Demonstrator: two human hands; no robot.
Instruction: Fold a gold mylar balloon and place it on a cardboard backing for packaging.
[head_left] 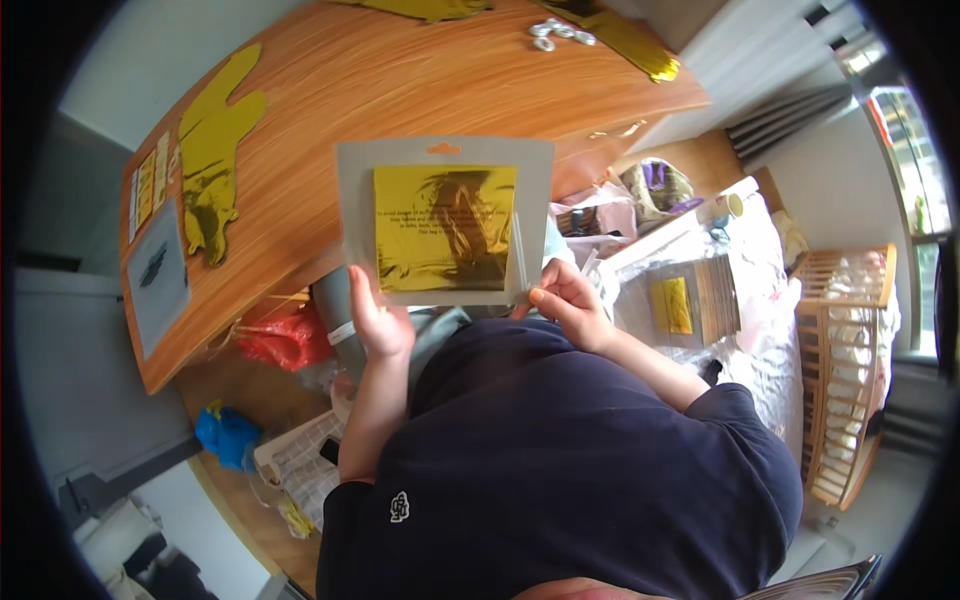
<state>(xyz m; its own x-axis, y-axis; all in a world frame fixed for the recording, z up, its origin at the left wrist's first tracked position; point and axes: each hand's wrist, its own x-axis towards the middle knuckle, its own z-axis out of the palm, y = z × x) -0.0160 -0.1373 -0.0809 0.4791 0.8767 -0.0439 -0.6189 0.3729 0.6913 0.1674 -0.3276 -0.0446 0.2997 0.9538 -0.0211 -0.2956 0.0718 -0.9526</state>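
Observation:
A flat clear package (356,190) with a hang hole at its top stands up in front of me over the table's near edge. Inside lies a folded gold foil piece (447,225) with small dark print. My right hand (572,303) pinches the package's lower right corner between thumb and fingers. At the lower left corner is my left hand (380,322), its fingers stretched upward beside the edge; whether it bears any weight is unclear. Flat gold foil balloons (215,140) lie on the left of the wooden table (350,90).
A clear sleeve (158,275) lies at the table's left end. More gold foil (630,45) and silvery rings (560,33) sit at the far side. To my right, another package (690,305) rests on a white-covered surface near a wooden crib (845,375). Red (285,335) and blue bags (228,435) are below left.

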